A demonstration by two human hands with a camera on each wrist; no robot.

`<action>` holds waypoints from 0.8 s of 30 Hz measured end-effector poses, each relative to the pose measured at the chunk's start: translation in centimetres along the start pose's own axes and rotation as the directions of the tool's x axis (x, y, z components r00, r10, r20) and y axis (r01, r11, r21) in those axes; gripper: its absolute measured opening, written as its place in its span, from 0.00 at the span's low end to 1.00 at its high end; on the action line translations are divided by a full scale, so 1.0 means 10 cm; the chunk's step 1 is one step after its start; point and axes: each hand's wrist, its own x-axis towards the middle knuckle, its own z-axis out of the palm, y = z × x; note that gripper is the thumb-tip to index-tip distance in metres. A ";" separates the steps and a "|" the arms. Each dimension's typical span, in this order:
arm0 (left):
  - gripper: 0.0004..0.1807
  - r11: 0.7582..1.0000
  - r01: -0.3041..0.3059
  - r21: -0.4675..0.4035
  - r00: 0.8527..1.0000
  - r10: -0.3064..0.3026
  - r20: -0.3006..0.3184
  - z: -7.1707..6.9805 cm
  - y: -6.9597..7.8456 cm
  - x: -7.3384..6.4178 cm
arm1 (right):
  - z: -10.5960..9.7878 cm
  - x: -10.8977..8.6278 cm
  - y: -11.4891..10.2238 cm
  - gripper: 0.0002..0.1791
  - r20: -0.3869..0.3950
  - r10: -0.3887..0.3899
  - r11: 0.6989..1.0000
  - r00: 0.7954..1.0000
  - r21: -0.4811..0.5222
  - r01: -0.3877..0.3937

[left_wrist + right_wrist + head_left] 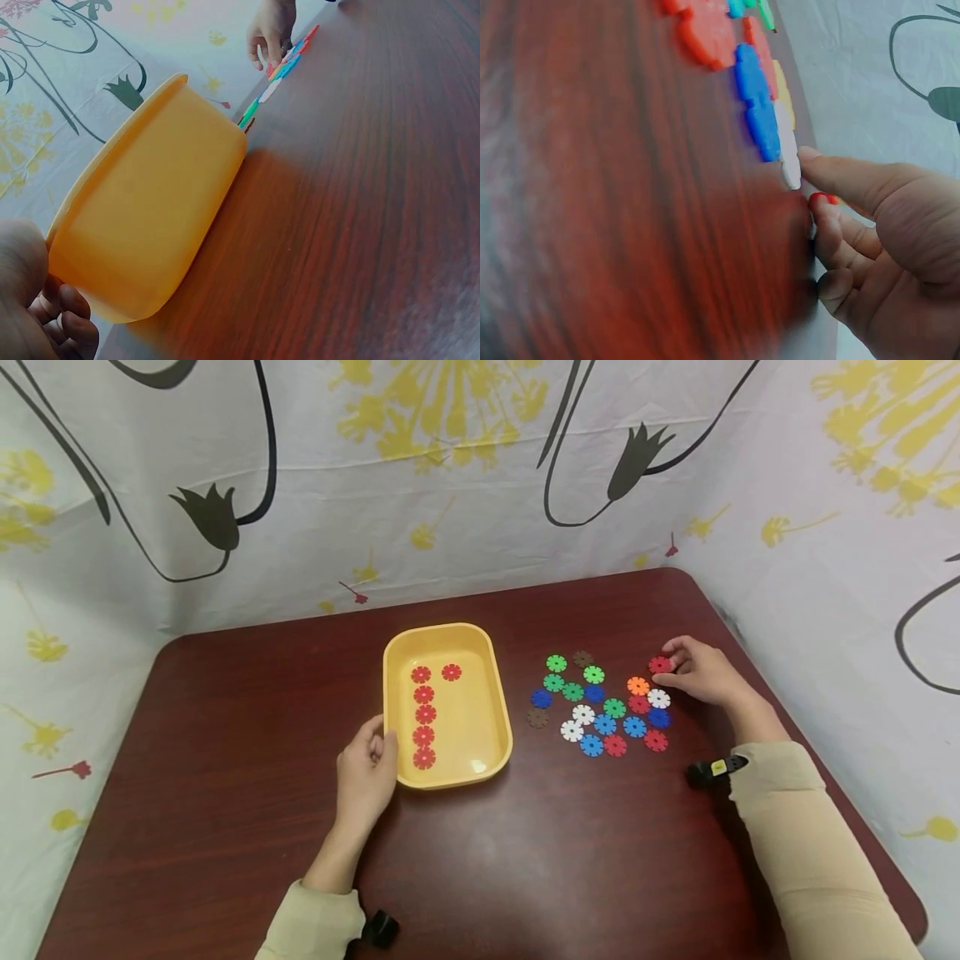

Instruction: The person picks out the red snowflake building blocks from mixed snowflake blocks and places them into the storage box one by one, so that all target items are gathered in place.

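On the left long side of a yellow plastic tray [468, 718], my left hand [366, 772] grips the rim, thumb over the edge and fingers bent against the outer wall. Several red notched plastic discs [425, 714] lie in a column inside it, with one more red disc [452, 672] at the top right of the column. Far right, my right hand [703, 672] holds a red notched disc [659, 665] between thumb and fingers, at the edge of the loose pile. The right wrist view shows only a sliver of this red disc [823, 199] by the fingertips.
Loose discs lie right of the tray: green [573, 692], blue [604, 724], white [572, 730], brown [537, 717], orange [638, 686] and red [656, 741]. The dark wooden table [555, 860] meets a patterned cloth [480, 543] behind and to the right.
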 end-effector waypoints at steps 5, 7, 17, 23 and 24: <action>0.19 1.000 0.002 0.000 1.000 -0.002 0.001 0.00 0.00 0.00 | -0.01 0.00 0.00 0.25 0.000 -0.012 1.000 1.000 0.002 0.012; 0.19 1.000 0.006 0.003 1.000 -0.006 0.002 0.00 0.00 0.00 | -0.01 0.00 0.00 0.24 -0.008 -0.019 1.000 1.000 -0.002 0.019; 0.19 1.000 0.009 0.002 1.000 -0.009 0.001 0.00 0.00 0.01 | 0.04 0.04 -0.17 0.24 -0.082 -0.064 0.998 0.995 0.015 0.065; 0.19 1.000 0.009 0.003 1.000 -0.009 -0.001 0.00 0.01 0.00 | 0.12 0.10 -0.30 0.24 -0.128 -0.097 0.994 0.987 0.031 0.102; 0.19 1.000 0.008 0.001 1.000 -0.008 -0.001 0.00 0.00 0.00 | 0.14 0.11 -0.32 0.24 -0.131 -0.098 0.994 0.987 0.035 0.103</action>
